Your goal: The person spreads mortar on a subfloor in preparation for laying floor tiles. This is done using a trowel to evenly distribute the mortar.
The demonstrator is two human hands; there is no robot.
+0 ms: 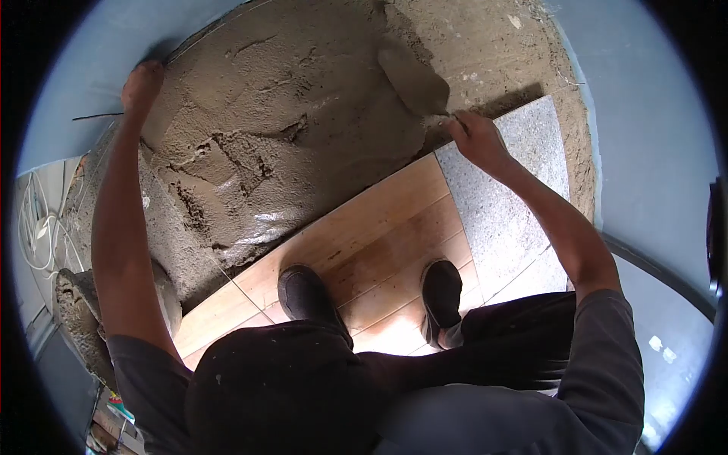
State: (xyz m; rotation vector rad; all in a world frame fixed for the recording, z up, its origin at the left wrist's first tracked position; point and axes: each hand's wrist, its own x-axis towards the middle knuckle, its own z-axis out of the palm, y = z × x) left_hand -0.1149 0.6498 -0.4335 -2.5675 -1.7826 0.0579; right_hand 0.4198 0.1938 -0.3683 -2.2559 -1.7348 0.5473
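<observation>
My right hand (478, 139) is closed round the handle of a trowel (413, 82), whose mortar-coated blade lies on the wet mortar (303, 106). That hand is just above the corner where the wood-look tiles (387, 235) meet a speckled grey tile (516, 182). At the upper left, my left hand (142, 87) is closed against the blue-grey wall (91, 83), beside the mortar's edge. Whatever its fingers may hold is hidden.
My shoes (303, 294) stand on the wood-look tiles. A mortar-crusted container (80, 318) and a coiled white cable (47, 227) are at the left. Another wall (644, 114) bounds the right side, with a dark pipe (660, 273) low along it.
</observation>
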